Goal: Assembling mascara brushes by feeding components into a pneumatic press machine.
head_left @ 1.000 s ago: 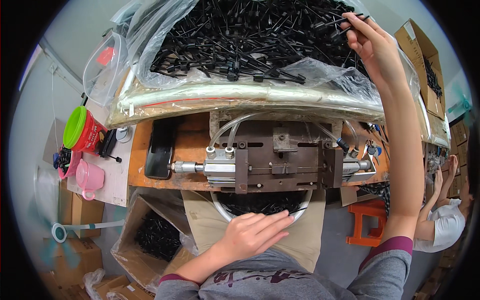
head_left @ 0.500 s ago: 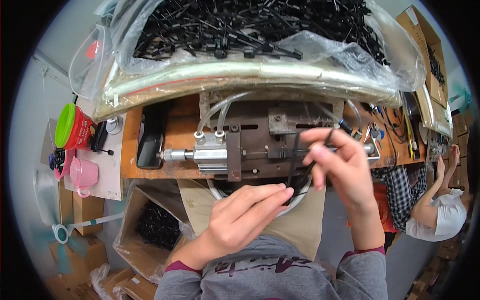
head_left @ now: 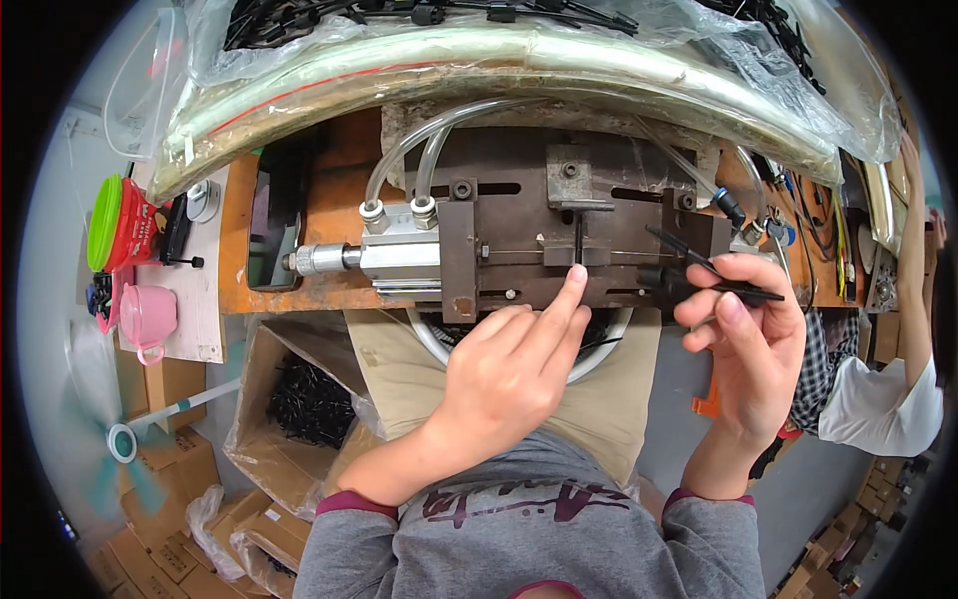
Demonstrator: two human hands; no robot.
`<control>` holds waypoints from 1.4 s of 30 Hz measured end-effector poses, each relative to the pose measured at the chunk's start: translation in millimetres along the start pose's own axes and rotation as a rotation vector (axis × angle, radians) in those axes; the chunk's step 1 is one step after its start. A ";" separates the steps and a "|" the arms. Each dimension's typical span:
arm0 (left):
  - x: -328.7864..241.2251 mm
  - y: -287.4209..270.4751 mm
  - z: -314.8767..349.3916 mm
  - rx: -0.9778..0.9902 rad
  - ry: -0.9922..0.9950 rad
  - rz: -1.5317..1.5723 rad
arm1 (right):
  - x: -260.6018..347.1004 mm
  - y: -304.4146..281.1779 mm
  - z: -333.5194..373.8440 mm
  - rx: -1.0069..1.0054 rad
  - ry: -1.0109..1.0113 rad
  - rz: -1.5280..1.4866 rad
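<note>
Rod, slim and black (head_left: 579, 238), sits across the small block of a dark metal fixture (head_left: 519, 275), the left hand (head_left: 514, 369) pressing an extended index fingertip (head_left: 577, 273) to its near end while the right hand (head_left: 750, 329) pinches similar rods (head_left: 671, 240) between thumb and fingers. Likely light, stiff and slightly slick, each seems best gripped mid-shaft. Around them, a white basin (head_left: 606, 355), cardboard box (head_left: 249, 424) and clear plastic bag (head_left: 689, 45) hold more black pieces (head_left: 309, 399).

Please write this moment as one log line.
left hand: fingertip at thin black rod on brown metal fixture | right hand: holding thin black parts
</note>
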State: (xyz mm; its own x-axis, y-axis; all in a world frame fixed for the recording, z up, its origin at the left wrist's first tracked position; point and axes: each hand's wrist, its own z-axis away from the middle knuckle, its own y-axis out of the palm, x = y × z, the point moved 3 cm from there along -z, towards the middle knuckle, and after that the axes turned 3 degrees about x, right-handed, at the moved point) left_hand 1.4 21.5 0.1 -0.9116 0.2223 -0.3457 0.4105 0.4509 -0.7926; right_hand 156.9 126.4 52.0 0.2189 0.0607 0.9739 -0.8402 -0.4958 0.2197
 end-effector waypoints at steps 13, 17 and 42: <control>-2.2 -6.2 -11.2 0.108 0.007 -0.066 | -11.4 1.5 9.7 -0.062 0.120 0.027; -2.0 -6.7 -10.9 0.116 0.000 -0.060 | -17.4 4.2 8.9 -0.062 0.156 -0.024; -0.7 -0.4 -6.0 -0.030 -0.013 -0.015 | -15.2 18.2 18.7 -0.033 -0.395 0.115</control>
State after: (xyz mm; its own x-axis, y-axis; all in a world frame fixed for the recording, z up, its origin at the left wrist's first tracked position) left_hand 2.0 26.3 3.6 -0.9179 0.2042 -0.3401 0.3967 0.4797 -0.7826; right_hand 147.5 100.3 40.1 0.2911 -0.3334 0.8967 -0.8843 -0.4514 0.1192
